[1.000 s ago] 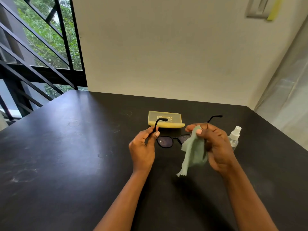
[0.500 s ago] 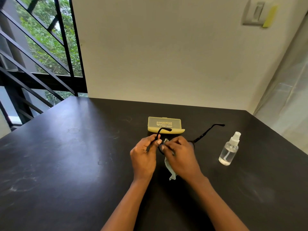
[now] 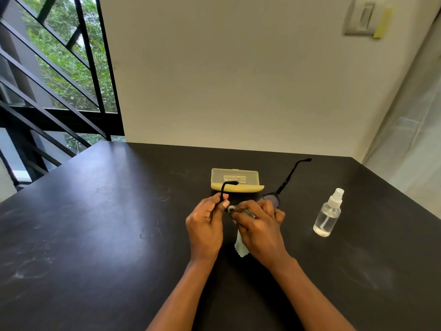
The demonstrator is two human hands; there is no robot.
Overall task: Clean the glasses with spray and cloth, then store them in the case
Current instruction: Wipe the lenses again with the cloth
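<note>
Left hand point(image 3: 204, 225): pinches the near temple arm of the glasses between thumb and fingertips, just below where the arm curves up in front of the case.
Right hand point(image 3: 259, 229): curled over the cloth, pressing it against the left lens; fingers bent, knuckles up.
Glasses point(image 3: 274, 199): black frame, held between both hands just above the counter; right lens visible past the right hand, far temple arm sticking up and away toward the wall; left lens hidden under cloth and fingers.
Cloth point(image 3: 241, 246): pale green, bunched under the right hand, a zigzag-edged corner hanging down between the wrists.
Case point(image 3: 235, 180): yellow, translucent, closed, lying flat on the counter just beyond the hands, printed text on the lid.
Spray bottle point(image 3: 328, 215): clear, with white pump top, standing upright on the counter to the right of the hands, apart from them.
Counter point(image 3: 95, 235): black, matte, with faint smudges.
Backdrop: cream wall with a switch plate point(image 3: 360, 17) high on the right; black window bars point(image 3: 47, 80) with green leaves on the left.
</note>
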